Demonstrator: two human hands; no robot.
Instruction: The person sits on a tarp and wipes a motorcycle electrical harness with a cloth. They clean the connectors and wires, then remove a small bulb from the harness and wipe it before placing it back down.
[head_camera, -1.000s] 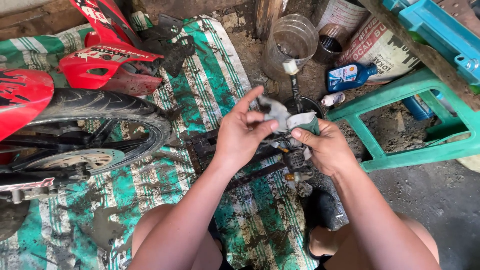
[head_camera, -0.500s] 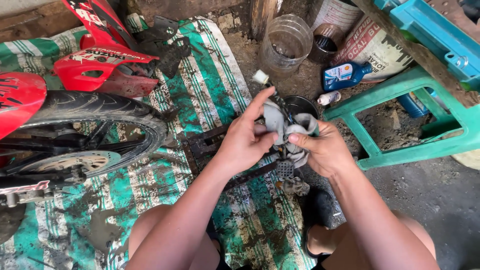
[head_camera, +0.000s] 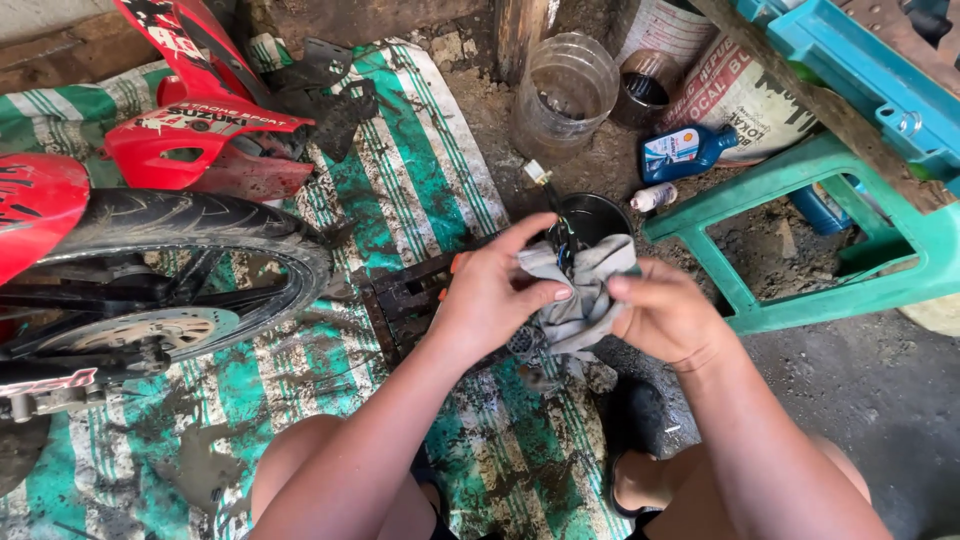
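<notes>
red motorbike (head_camera: 90, 240) lying at left on striped tarp (head_camera: 420, 150), green stool (head_camera: 800, 220) at right, blue bottle (head_camera: 685, 150) beyond, left hand (head_camera: 490, 295) and right hand (head_camera: 665, 315) both clamped on grey rag (head_camera: 585, 290) between them, above tarp, near black cup (head_camera: 595, 215).

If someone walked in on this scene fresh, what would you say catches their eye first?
Most likely the two hands at the centre: the left hand and right hand both grip a grey rag wrapped around a small dark part with wires. Next, the red motorcycle and its black tyre fill the left side, on a grimy green striped tarp. A green plastic stool stands at right.
</notes>
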